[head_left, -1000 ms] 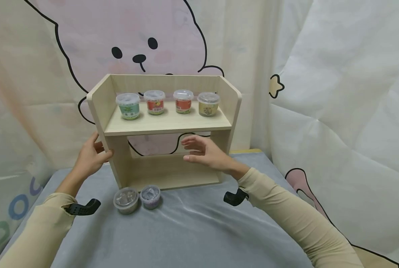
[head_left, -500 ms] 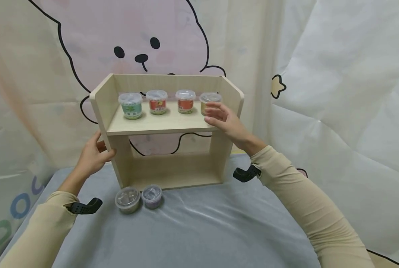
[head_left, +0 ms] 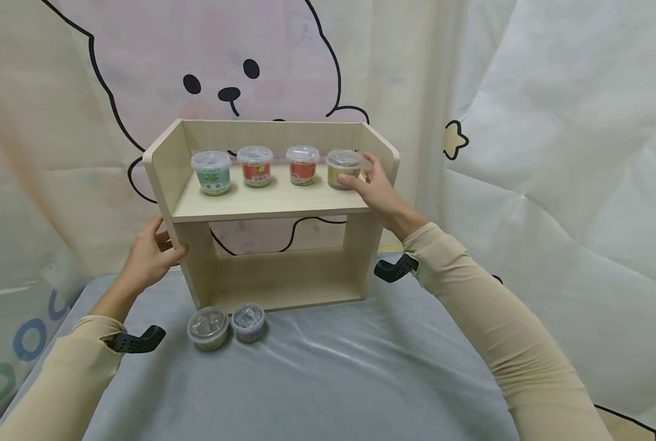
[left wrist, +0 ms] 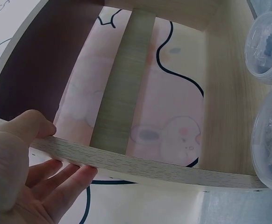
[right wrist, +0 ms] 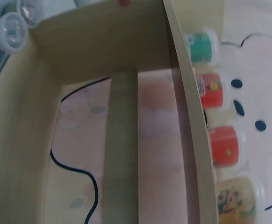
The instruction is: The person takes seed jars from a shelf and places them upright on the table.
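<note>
A pale wooden two-tier shelf [head_left: 275,208] stands on a grey table. Along its top board sit a green cup [head_left: 211,173], two red cups [head_left: 256,166] [head_left: 302,165] and a yellow cup [head_left: 342,170], all with clear lids. My right hand [head_left: 372,184] curls round the yellow cup, thumb on its front, fingers behind its right side. My left hand [head_left: 151,254] grips the shelf's left side panel; in the left wrist view its thumb [left wrist: 35,129] lies over the panel edge [left wrist: 140,163] with the fingers [left wrist: 61,175] behind. The right wrist view shows the yellow cup [right wrist: 234,200] at the bottom right.
A clear-lidded cup [head_left: 209,327] and a purple cup [head_left: 248,321] stand side by side on the grey table [head_left: 328,380], just in front of the shelf's left foot. The lower shelf bay holds nothing. A cartoon-bear curtain [head_left: 223,61] hangs close behind.
My right hand rose from in front of the lower bay to the top board and closed round the yellow cup. My left hand stayed on the side panel.
</note>
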Action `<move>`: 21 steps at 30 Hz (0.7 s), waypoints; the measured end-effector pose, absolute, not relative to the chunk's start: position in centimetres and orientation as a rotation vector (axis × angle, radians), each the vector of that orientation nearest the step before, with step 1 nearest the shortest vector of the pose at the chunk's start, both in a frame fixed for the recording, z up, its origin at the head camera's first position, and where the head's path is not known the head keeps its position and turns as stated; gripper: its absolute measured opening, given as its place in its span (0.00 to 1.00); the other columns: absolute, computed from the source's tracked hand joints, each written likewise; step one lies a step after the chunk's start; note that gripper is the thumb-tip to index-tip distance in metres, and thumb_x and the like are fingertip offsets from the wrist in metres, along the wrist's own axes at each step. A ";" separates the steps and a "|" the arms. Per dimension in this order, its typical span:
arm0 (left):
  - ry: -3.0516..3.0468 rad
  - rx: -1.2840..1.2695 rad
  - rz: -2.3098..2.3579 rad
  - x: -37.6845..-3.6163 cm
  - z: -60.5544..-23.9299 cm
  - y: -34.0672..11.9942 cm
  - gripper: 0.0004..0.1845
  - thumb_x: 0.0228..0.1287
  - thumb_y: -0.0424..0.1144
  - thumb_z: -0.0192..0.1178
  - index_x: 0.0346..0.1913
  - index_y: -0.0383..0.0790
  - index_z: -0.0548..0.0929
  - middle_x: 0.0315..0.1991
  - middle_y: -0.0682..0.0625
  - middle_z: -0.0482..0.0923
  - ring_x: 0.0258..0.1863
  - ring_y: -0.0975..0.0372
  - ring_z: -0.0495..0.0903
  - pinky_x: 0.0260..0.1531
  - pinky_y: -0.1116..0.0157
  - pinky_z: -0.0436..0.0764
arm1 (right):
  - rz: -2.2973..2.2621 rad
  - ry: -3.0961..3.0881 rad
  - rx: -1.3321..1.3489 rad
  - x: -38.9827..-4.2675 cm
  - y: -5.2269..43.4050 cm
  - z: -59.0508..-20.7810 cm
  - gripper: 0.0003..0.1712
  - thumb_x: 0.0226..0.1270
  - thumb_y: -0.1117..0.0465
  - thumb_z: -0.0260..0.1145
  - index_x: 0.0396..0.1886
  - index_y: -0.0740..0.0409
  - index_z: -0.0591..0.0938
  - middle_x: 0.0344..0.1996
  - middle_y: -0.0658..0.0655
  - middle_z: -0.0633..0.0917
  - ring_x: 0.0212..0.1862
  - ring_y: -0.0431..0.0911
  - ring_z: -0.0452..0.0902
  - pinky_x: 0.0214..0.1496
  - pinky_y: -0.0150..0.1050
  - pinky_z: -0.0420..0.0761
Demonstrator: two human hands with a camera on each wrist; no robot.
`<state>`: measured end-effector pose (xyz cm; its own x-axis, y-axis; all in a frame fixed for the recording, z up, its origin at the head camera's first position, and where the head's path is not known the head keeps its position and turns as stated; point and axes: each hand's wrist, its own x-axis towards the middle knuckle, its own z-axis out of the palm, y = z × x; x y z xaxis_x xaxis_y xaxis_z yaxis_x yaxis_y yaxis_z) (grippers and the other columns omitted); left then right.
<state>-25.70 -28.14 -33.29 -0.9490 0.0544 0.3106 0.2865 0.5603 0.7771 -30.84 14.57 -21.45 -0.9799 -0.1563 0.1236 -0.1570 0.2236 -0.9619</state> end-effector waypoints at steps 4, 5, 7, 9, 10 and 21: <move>-2.560 -0.260 -1.335 -25.4 -33.6 -28.5 0.49 0.68 0.34 0.61 0.83 0.51 0.43 0.71 0.22 0.62 0.62 0.26 0.72 0.35 0.57 0.91 | 1.967 -2.433 0.226 -32.5 13.8 -21.6 0.54 0.73 0.51 0.63 0.83 0.45 0.37 0.82 0.65 0.40 0.84 0.55 0.36 0.86 0.49 0.43; -2.562 -0.254 -1.331 -25.2 -33.6 -28.6 0.49 0.68 0.34 0.62 0.83 0.50 0.43 0.71 0.22 0.62 0.62 0.26 0.72 0.35 0.57 0.91 | 1.969 -2.425 0.212 -32.9 13.5 -21.7 0.53 0.73 0.51 0.63 0.83 0.46 0.37 0.82 0.65 0.41 0.84 0.55 0.37 0.86 0.49 0.44; -2.568 -0.239 -1.313 -25.0 -33.6 -28.7 0.48 0.68 0.34 0.61 0.83 0.50 0.43 0.71 0.22 0.62 0.62 0.26 0.72 0.35 0.56 0.91 | 1.972 -2.409 0.204 -33.7 13.1 -21.8 0.53 0.74 0.51 0.62 0.83 0.48 0.37 0.83 0.63 0.43 0.84 0.54 0.39 0.86 0.47 0.46; -2.573 -0.234 -1.303 -25.0 -33.5 -28.7 0.48 0.68 0.34 0.61 0.83 0.51 0.44 0.71 0.23 0.63 0.61 0.26 0.73 0.34 0.57 0.91 | 1.963 -2.397 0.189 -34.4 12.8 -21.8 0.53 0.74 0.51 0.62 0.83 0.48 0.37 0.83 0.61 0.46 0.84 0.53 0.43 0.86 0.44 0.48; -2.575 -0.234 -1.302 -25.1 -33.5 -28.6 0.48 0.68 0.35 0.61 0.83 0.51 0.44 0.71 0.23 0.63 0.61 0.27 0.73 0.35 0.57 0.91 | 1.963 -2.384 0.184 -34.7 12.8 -21.9 0.52 0.74 0.52 0.62 0.83 0.49 0.37 0.83 0.61 0.46 0.83 0.52 0.44 0.85 0.44 0.48; -2.567 -0.235 -1.332 -26.0 -33.4 -27.8 0.49 0.68 0.32 0.61 0.83 0.53 0.44 0.72 0.25 0.63 0.63 0.28 0.73 0.38 0.55 0.90 | 2.001 -2.338 0.217 -35.5 14.1 -22.0 0.50 0.76 0.54 0.60 0.83 0.47 0.38 0.83 0.62 0.45 0.84 0.51 0.39 0.85 0.41 0.48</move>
